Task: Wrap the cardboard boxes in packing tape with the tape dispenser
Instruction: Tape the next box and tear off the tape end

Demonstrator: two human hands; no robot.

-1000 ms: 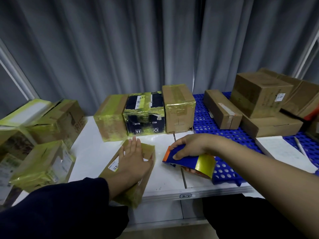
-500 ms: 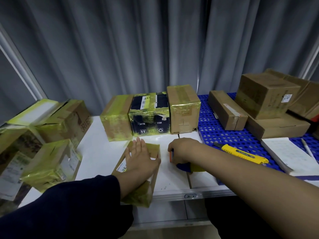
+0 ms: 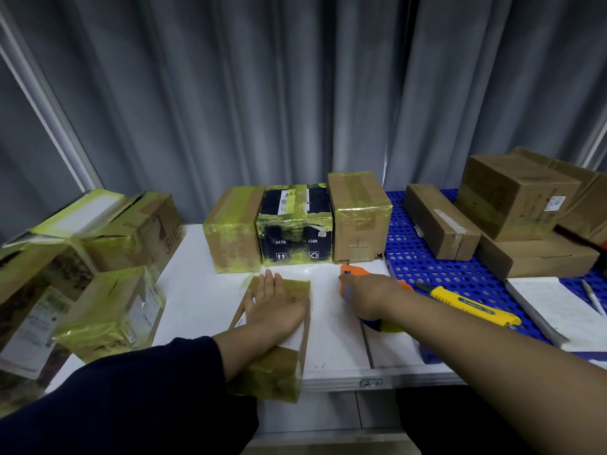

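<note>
A flat cardboard box (image 3: 279,369) wrapped in yellowish tape lies on the white table (image 3: 197,300), its near end over the front edge. My left hand (image 3: 274,302) rests flat on top of it, fingers spread. My right hand (image 3: 369,295) grips the tape dispenser (image 3: 348,274), orange and blue with a yellow tape roll, which rests on the table right of the box. Most of the dispenser is hidden under my hand.
Three taped boxes (image 3: 295,224) stand in a row at the back. More taped boxes (image 3: 108,310) pile up on the left. Untaped brown boxes (image 3: 515,198) sit on a blue perforated mat (image 3: 423,261) with a yellow utility knife (image 3: 473,303), a notepad (image 3: 558,310) and a pen.
My right hand has carried the dispenser down onto the table and farther back, uncovering the yellow knife. My left hand stays flat on the box.
</note>
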